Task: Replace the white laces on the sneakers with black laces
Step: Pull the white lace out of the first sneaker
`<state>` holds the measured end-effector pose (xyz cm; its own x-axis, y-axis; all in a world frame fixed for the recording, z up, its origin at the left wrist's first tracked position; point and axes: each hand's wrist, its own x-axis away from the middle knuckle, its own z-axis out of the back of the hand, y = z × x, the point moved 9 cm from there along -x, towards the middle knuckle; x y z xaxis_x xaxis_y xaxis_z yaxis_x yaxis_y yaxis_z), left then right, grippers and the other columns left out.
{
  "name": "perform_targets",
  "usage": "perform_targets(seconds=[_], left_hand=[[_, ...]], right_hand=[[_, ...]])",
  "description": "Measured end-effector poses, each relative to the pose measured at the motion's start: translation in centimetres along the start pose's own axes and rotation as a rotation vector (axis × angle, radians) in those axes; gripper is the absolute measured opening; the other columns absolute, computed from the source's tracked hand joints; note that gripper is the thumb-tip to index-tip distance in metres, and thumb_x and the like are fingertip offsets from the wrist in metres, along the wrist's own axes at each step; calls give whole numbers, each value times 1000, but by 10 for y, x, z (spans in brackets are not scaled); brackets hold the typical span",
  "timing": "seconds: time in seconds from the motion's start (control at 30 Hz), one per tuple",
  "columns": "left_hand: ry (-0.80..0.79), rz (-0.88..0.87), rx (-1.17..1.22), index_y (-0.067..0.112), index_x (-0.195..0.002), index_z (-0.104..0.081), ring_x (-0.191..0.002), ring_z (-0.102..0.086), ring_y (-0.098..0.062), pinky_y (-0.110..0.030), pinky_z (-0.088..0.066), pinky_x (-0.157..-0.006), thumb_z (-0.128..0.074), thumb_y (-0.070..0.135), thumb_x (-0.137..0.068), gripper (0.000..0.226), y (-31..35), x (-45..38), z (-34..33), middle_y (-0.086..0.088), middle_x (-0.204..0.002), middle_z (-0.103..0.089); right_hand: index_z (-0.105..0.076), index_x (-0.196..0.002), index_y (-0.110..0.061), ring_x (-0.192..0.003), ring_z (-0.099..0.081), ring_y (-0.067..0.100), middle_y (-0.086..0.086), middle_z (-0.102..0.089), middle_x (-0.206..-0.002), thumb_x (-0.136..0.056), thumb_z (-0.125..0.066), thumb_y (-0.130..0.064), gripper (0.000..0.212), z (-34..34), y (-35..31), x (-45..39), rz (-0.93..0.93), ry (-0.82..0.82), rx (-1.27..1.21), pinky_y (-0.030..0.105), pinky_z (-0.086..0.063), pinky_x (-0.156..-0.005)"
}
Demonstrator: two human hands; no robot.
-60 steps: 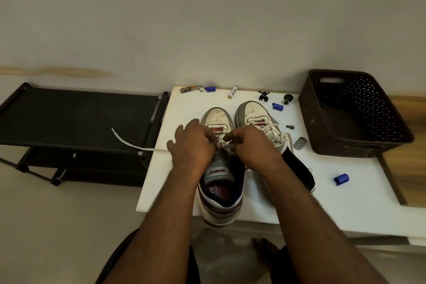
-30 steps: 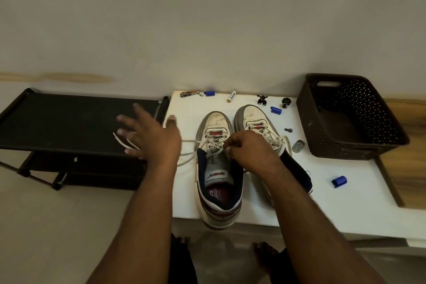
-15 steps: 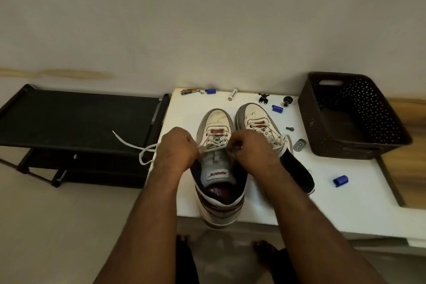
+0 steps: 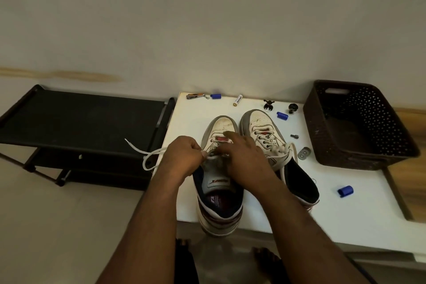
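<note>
Head view: basket (image 4: 359,161) beside sneakers (image 4: 255,122)

Table top (image 4: 184,200) is plain white. Left sneaker (image 4: 222,127): off-white toe w/ brown scuffs, grey trim, a red patch under the laces, navy lining, red & white stripes at the heel. Right sneaker (image 4: 258,120): same off-white & grey, speckled w/ dirt, black inside. Loose lace (image 4: 147,157) is white. Basket (image 4: 359,127) is dark brown w/ a pattern of small holes in the walls. Rack (image 4: 78,120) is black. Three little caps, e.g. (image 4: 345,191), are bright blue. Battery (image 4: 238,100): white w/ gold tip. Wall (image 4: 207,18) is pale grey-white w/ a tan streak at left.
</note>
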<state>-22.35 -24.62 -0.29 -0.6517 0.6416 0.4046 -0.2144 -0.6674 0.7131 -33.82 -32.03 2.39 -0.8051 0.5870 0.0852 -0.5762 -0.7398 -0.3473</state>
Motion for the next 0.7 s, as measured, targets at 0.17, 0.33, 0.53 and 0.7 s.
perform_targets(seconds=[0.17, 0.33, 0.53, 0.7], left_hand=[[29, 31, 12, 10, -71, -63, -77, -65, -29, -35, -57, -62, -68, 11, -85, 15, -1, 1, 4, -13, -81, -66], [42, 22, -22, 10, -69, -59, -77, -64, -28, -37, -58, -65, -70, 14, -86, 20, 0, 2, 9, -12, -80, -65], [18, 0, -63, 13, -75, -63, -78, -66, -27, -39, -60, -68, -68, 13, -85, 12, 8, 5, 5, -10, -81, -65], [16, 11, -54, 13, -74, -61, -77, -66, -28, -41, -61, -68, -66, 12, -87, 14, 6, 5, 6, -10, -80, -64]], right_hand=[[-74, -98, -17, -115, -48, 14, -4, -57, -125, -87, -65, -22, 14, 8, 1, -5, -67, 167, -223, 22, -34, -96], [-66, -108, -20, -99, -55, 3, -9, -59, -111, -88, -65, -16, 20, 36, 64, 14, -471, 456, -820, 4, -37, -76], [-63, -123, -28, -147, -9, 27, -2, -18, -158, -89, -63, -34, 35, 1, -3, -4, -67, 78, -21, 44, -14, -117], [-73, -93, -13, -127, -42, 7, -8, -49, -139, -90, -64, -20, 12, 26, 14, -1, -212, 351, -606, 22, -33, -100]])
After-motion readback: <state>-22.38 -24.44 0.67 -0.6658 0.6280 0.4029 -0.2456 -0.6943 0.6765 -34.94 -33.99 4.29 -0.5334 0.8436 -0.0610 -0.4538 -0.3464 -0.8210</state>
